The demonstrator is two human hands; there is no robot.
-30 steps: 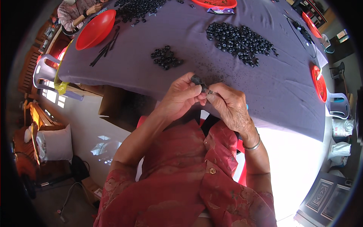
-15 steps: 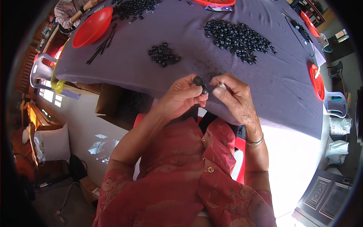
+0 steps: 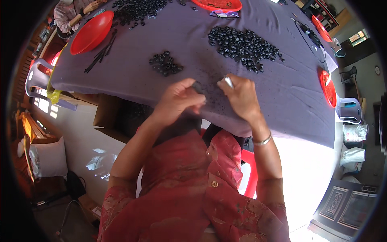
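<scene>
Purple-grey cloth (image 3: 290,97) covers our bench (image 3: 292,121), creased in places and speckled with dark crumbs (image 3: 213,74) beyond our hands. On it we see a broad heap of round black pieces (image 3: 246,46), a smaller cluster (image 3: 166,64) to its left, and a red bowl (image 3: 92,33) with thin dark sticks (image 3: 100,52) just beside it. Around the bench we find a pale plastic chair (image 3: 36,78) on each side, an open cardboard box (image 3: 105,115) at the near edge, sunlit patches on the floor (image 3: 86,129), white bags (image 3: 354,133) and a dark panelled door (image 3: 342,201) to the right.

Our left hand (image 3: 179,101) has its grip closed on a dark piece (image 3: 197,86), held just above the near part of the bench; fingers cover much of it, and blur hides its outline. Our right hand (image 3: 242,94), apart from the left, pinches a pale, shiny tool (image 3: 229,82); we cannot make out its full shape. The top edge cuts off a red tray (image 3: 203,7) and a far pile (image 3: 139,10). At upper left only part of a co-worker (image 3: 64,16) shows.
</scene>
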